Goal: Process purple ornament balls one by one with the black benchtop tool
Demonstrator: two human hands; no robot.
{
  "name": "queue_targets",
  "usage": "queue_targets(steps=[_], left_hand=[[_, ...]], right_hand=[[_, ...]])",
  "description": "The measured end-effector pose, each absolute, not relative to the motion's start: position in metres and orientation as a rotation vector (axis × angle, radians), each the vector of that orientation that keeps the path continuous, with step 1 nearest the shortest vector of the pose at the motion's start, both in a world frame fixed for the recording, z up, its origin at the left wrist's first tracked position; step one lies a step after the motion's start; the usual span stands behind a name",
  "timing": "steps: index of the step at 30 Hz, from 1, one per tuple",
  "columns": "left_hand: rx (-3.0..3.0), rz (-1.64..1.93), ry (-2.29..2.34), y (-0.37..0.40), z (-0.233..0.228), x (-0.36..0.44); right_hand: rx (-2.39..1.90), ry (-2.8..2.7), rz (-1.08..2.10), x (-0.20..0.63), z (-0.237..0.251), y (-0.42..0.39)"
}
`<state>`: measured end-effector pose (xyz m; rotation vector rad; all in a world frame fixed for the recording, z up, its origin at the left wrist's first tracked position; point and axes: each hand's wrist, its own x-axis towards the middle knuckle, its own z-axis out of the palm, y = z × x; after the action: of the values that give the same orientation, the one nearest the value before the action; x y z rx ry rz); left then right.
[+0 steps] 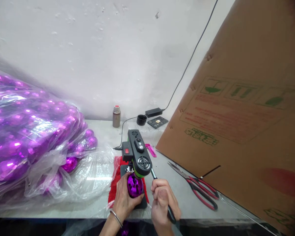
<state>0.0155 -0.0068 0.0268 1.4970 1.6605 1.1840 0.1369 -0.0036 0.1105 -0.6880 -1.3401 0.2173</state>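
Note:
A small black and green bench drill press with a red switch stands near the front of the table. My left hand is closed around a shiny purple ball just under the machine's head. Whether a tool tip touches the ball is hidden by the head. My right hand grips the lever handle, whose metal rod runs up to the machine's right side. Beneath the machine lies a red cloth.
A clear plastic bag of purple balls fills the left side. Red-handled scissors lie at right, before a big cardboard box. Behind are a bottle, black cup, phone, power adapter and pink strip.

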Motion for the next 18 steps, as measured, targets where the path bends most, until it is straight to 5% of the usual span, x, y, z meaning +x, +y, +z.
queue_targets(steps=[10,18], left_hand=[[1.526,1.203,1.662,-0.006,0.029,0.016],[1.411,1.224,1.680,-0.005,0.025,0.016]], right_hand=[[-0.665,-1.478,0.148,0.143,0.080,-0.006],[-0.788,-1.403,0.304,0.139,0.169,-0.009]])
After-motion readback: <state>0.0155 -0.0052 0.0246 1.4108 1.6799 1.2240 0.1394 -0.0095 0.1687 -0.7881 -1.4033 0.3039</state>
